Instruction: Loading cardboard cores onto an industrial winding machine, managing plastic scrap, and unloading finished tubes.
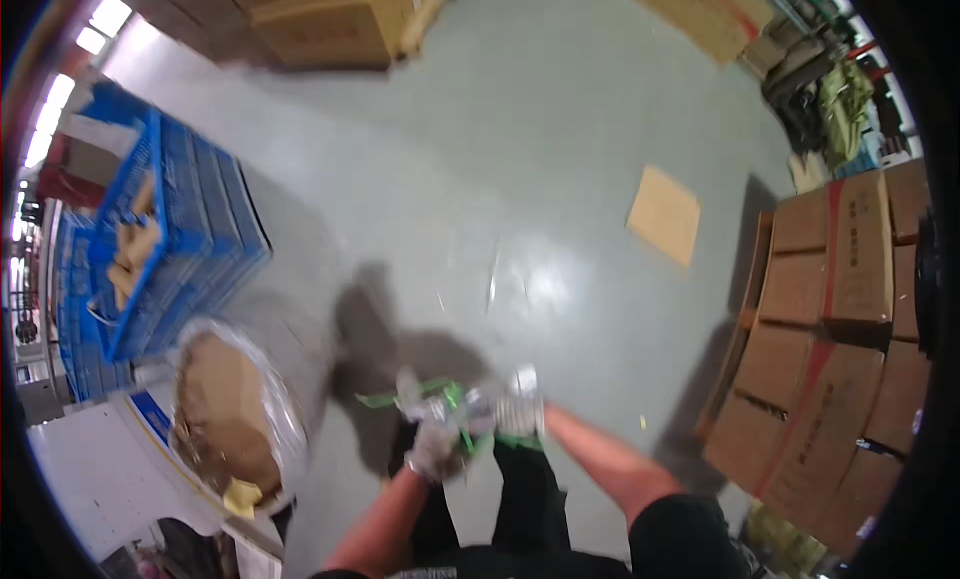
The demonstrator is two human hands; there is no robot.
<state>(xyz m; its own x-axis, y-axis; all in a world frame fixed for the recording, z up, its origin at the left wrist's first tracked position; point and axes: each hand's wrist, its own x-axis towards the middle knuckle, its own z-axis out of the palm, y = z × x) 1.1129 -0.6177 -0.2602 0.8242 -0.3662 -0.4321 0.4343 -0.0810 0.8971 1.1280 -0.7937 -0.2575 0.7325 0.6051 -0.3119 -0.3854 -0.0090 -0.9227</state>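
Note:
My left hand, in a pale work glove, is in front of my legs at the lower middle. Its fingers are closed on a loose bundle of green plastic strapping, with a strip sticking out to the left. Close on its right, my right hand, gloved the same way, is closed on the other side of the bundle. Something clear and shiny, perhaps plastic film, is bunched between the gloves. Motion blur softens the fingers, and part of the bundle is hidden.
Left stands a blue crate with brown rolls inside. A plastic-lined container with cardboard is nearer. Stacked cartons rise on a pallet at right; more boxes are far left. A flat cardboard piece lies on the grey floor.

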